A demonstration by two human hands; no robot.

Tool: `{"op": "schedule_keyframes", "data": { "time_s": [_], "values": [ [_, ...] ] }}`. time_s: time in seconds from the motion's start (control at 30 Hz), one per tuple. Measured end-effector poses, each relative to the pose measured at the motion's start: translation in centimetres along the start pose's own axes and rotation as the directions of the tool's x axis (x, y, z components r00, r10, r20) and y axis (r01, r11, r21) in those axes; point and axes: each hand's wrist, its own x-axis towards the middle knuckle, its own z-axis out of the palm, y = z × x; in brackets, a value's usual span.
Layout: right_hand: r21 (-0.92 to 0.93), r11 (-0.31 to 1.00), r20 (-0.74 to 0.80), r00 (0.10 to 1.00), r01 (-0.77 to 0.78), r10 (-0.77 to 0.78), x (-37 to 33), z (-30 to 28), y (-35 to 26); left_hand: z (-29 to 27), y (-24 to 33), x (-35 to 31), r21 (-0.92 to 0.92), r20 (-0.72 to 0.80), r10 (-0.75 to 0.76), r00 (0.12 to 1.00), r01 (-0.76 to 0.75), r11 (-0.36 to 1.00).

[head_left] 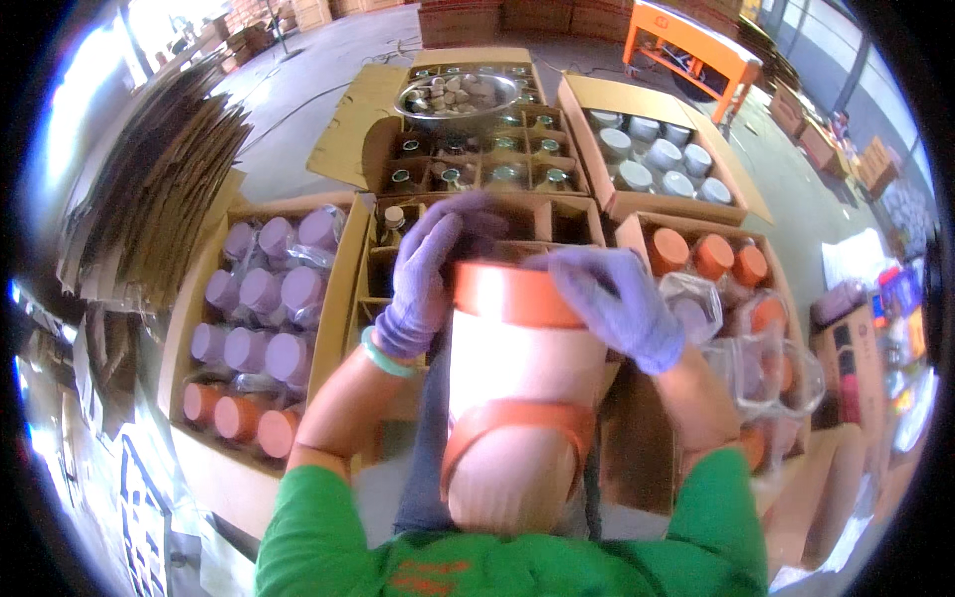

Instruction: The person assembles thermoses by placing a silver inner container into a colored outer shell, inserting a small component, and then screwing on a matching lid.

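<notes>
In front of my body stands a pale cylindrical container (527, 363) with a broad orange band at its top and another orange band lower down. My right hand (622, 303), in a lilac work glove, has its fingers curled over the upper right of the top band. My left hand (438, 264), gloved alike, is beside the top band on the left; its fingers reach over a divided carton and are smeared by motion. Near those fingers a stoppered glass bottle (394, 221) sits in one of the compartments. Whether the left hand holds anything is hidden by the blur.
Purple and orange canisters fill the left carton (340, 298); bagged orange ones fill the right carton (637, 231). Ahead, a metal bowl (453, 117) of stoppers rests on a carton of glass bottles (505, 174). Pale-lidded jars (664, 155) stand far right. Flattened cardboard (149, 189) is stacked left.
</notes>
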Motion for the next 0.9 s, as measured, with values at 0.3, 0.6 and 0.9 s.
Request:
{"op": "schedule_keyframes", "data": {
  "time_s": [0.3,0.6,0.9],
  "values": [
    [0.783,0.552,0.11,0.936,-0.288,0.334,-1.9,4.4,15.3,-2.5,-0.4,-0.6,0.564,0.213,0.199,0.957,-0.287,0.774],
    [0.842,0.531,-0.137,0.99,0.097,0.037,0.2,3.9,22.0,-4.7,-6.0,4.3,0.23,0.073,-0.042,0.996,0.025,0.973],
    [0.914,0.332,-0.087,0.687,-0.233,0.721,-7.6,7.6,31.9,-29.2,-18.7,11.8,0.949,-0.23,-0.146,0.962,0.189,-0.253]
  ]
}}
